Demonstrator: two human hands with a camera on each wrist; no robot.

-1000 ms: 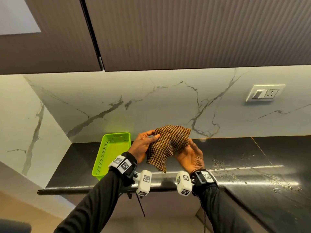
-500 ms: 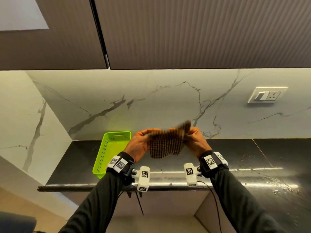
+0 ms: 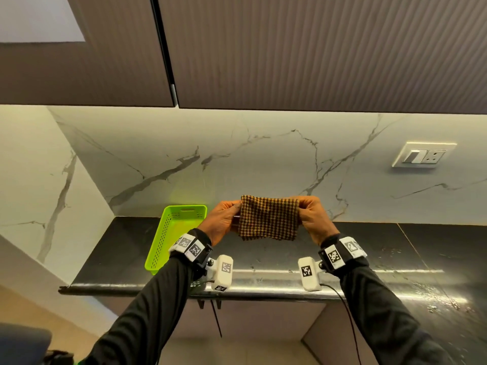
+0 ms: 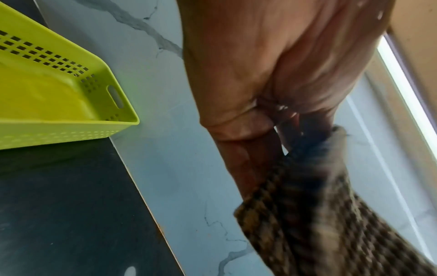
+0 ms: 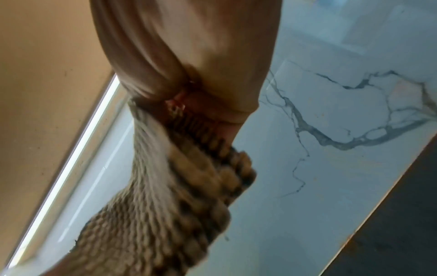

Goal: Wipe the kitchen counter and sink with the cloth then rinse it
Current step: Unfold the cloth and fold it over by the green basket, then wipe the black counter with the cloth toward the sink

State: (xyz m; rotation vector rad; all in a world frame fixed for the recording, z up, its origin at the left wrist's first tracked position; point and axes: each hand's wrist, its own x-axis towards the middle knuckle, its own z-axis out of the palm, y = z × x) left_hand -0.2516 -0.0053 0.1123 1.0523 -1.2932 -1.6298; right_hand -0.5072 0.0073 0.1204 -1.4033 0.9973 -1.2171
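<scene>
Fingers (image 3: 233, 206) of the left hand (image 3: 222, 222) pinch the left edge of the checked cloth (image 3: 268, 218), and the right hand (image 3: 313, 219) pinches its right edge, so the cloth hangs spread flat between both hands, in the air above the black tabletop (image 3: 263, 256) and before the marble wall (image 3: 263, 159). On the tabletop, just left of the left hand, stands a green basket (image 3: 160, 246). Water drops lie on the tabletop at the right.
</scene>
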